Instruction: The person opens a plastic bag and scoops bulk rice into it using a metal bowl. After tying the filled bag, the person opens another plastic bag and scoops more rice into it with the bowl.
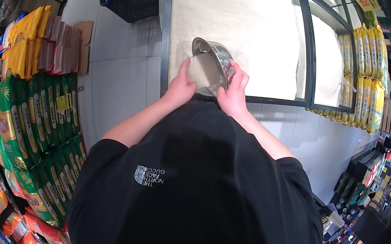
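Observation:
A shiny metal bowl [221, 60] is tipped on its side over a bin edge, its open side facing left. My right hand [235, 88] grips its rim on the right, thumb and fingers closed on the metal. My left hand [182, 87] is at the left edge of what looks like a clear plastic bag [203, 71], thumb and forefinger around its mouth. Pale contents show between the two hands; whether they lie in the bag or the bowl is hard to tell. Beyond the hands, fine white grain or powder [231, 7] fills a black-framed bin [278, 102].
A black basket [134, 8] with a blue handle stands on the tiled floor, upper left. Green bags [31, 114] and yellow packs [23, 48] are stacked at the left. More yellow packs [368, 51] line the bin's right side. Shelves of goods continue lower right.

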Available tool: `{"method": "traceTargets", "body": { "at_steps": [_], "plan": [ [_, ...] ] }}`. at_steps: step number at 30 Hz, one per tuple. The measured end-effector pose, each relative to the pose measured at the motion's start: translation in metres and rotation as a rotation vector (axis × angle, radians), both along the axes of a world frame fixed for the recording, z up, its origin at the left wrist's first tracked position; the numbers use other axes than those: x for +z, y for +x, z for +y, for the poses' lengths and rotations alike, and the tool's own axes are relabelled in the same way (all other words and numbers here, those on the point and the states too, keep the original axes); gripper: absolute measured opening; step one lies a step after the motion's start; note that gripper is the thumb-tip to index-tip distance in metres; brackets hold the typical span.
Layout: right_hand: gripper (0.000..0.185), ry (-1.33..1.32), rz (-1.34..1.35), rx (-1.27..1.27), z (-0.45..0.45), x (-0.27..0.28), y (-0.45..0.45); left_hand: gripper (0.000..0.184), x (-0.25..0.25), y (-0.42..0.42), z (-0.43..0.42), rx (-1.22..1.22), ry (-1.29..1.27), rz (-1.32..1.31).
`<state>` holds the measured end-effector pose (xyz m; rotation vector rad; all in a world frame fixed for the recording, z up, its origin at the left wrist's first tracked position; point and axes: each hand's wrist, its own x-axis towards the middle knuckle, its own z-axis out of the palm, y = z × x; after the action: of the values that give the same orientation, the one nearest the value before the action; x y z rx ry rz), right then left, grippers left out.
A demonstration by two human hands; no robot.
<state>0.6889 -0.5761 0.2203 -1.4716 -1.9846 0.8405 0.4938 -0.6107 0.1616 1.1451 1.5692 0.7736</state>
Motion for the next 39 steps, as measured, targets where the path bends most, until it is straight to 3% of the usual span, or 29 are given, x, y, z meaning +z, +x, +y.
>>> {"method": "traceTargets", "body": {
  "at_steps": [16,20,22,27,30,33,39],
  "plan": [
    [0.083,0.273,-0.095,0.08,0.01,0.005,0.005,0.078,0.002,-0.011,-0.001,0.039,0.036,0.026],
    [0.08,0.088,0.124,-0.193,0.021,0.009,0.032,0.071,-0.004,-0.011,0.0,0.08,0.018,0.084],
    [0.082,-0.074,0.381,-0.352,0.03,0.027,0.053,0.067,-0.007,-0.011,-0.002,0.11,-0.005,0.106],
    [0.085,-0.057,0.582,-0.679,0.068,-0.006,0.157,0.057,-0.035,-0.011,-0.006,0.172,-0.031,0.05],
    [0.086,-0.225,0.664,-0.829,0.083,-0.017,0.216,0.053,-0.026,-0.008,-0.01,0.168,-0.056,-0.012],
    [0.084,-0.116,0.153,-0.886,0.097,-0.06,0.279,0.049,-0.021,0.001,-0.016,0.2,-0.089,-0.017],
    [0.084,-0.071,-0.06,-0.828,0.116,-0.043,0.325,0.065,0.012,0.038,-0.024,0.31,-0.096,0.215]
  ]
}}
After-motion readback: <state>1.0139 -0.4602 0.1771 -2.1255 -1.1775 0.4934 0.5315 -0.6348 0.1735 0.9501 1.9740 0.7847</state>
